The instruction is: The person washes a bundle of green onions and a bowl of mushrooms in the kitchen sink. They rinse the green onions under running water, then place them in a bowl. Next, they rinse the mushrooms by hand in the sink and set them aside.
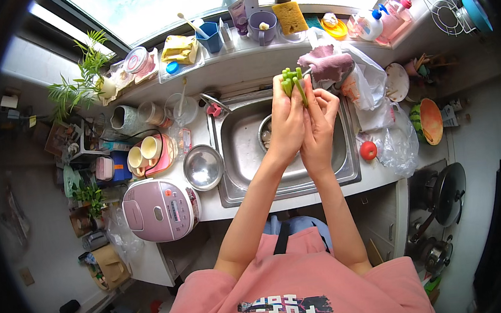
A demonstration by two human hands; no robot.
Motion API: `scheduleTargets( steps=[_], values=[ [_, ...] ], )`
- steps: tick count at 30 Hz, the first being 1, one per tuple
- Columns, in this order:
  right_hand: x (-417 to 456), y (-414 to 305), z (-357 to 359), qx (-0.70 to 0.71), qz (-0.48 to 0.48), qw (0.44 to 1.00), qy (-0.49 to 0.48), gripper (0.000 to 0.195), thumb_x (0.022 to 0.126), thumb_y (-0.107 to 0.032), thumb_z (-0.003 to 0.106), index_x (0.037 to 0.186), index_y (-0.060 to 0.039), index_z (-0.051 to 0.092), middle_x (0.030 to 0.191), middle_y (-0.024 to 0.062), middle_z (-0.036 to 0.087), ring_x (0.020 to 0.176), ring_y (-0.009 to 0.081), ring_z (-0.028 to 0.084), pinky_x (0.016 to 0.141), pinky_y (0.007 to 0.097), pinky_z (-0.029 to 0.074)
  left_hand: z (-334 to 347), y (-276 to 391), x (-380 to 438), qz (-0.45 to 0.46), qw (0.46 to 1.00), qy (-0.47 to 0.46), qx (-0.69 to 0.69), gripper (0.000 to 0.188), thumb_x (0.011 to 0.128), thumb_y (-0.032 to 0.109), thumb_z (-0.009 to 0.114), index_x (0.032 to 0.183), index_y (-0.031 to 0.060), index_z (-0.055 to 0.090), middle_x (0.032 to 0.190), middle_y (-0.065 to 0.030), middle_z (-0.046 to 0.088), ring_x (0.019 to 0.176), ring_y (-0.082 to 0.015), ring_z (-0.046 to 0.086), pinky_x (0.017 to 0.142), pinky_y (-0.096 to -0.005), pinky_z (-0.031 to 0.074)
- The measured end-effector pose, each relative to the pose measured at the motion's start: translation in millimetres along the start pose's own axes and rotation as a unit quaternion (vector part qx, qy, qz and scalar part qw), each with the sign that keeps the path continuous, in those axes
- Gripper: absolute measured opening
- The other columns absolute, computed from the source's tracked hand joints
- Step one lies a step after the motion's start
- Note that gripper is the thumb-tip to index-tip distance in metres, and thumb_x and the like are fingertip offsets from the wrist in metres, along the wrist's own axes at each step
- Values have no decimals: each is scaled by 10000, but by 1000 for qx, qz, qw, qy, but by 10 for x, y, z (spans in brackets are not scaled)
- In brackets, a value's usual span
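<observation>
Above the stainless steel sink, both hands are close together around a bunch of green stems. My left hand grips the bunch, whose cut-looking ends stick up past the fingers. Against it, my right hand has its fingers on one stem that slants down between the hands. Partly hidden under my left wrist, a metal bowl with pale round pieces stands in the basin. A pink cloth hangs just beyond the hands, over what seems to be the faucet. The lower ends of the stems are hidden.
Left of the sink are an empty steel bowl, a pink rice cooker and cups on a tray. To the right lie a tomato, plastic bags and a cut watermelon. Bottles and a sponge line the windowsill.
</observation>
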State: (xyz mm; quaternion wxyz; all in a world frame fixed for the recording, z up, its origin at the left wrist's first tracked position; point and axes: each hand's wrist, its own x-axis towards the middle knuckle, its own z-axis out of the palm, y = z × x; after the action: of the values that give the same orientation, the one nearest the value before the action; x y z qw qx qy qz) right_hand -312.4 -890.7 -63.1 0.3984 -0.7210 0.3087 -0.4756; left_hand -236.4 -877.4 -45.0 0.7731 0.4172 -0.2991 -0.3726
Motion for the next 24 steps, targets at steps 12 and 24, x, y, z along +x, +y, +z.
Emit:
scheduleTargets(
  steps=[12,24],
  values=[
    [-22,110,-89,86,50,986,-137,530,1085,-161,380,1563,12,229,1403,157,538,1324,213,503,1074,308,379,37,174,-101,32,999,-15,35,225,1092,278,434,1115,57,400,957,-35,549,859,-79,515,803,-221,445],
    [-152,426,56,135,75,978,-136,183,914,-154,706,936,13,634,678,92,532,604,135,461,567,323,420,117,678,155,38,994,60,-85,546,967,664,460,967,119,418,654,56,328,506,-29,313,474,-199,306]
  ],
)
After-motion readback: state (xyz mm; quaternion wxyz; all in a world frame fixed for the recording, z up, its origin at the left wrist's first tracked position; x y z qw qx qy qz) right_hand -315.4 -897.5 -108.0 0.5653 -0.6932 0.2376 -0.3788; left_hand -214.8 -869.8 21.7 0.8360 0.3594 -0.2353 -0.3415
